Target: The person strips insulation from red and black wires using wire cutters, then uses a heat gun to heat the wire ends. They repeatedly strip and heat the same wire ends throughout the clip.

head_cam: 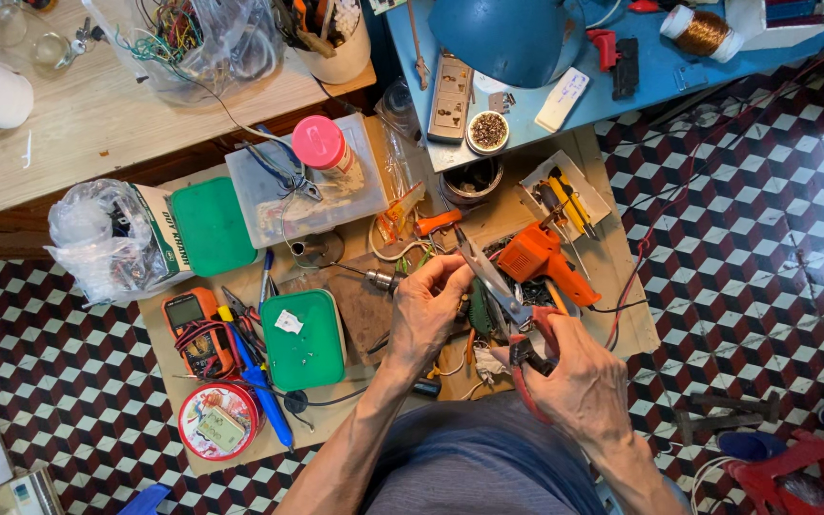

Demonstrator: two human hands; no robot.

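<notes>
While the right hand (579, 381) is clenched around the red handles of a pair of metal scissors (505, 303), the long blades point up-left toward the centre of the frame, and they stand open a little. The left hand (423, 319) is just beside them, w/ its fingertips pinched on a small thing near the blade tips; it is too small to tell what it is, so the grip is closed but I cannot name the object. Both hands are over a brown cardboard sheet (622, 324) on the checkered tile floor (765, 238), in the lower centre of the frame. Just right of the blades lies an orange plastic glue gun (538, 257), near but apart from the scissors. Left of the left hand there is a green rectangular plastic box (303, 339), and further left an orange multimeter w/ red and black leads (197, 329). At lower left, a round red tin (218, 422) sits beside a blue-handled soldering iron (264, 391). Toward upper centre, a clear plastic tray (269, 205) carries a jar w/ pink lid (319, 143). At the top, approx. centre-right, a blue lamp shade (507, 38) rests on a blue table (660, 72).
</notes>
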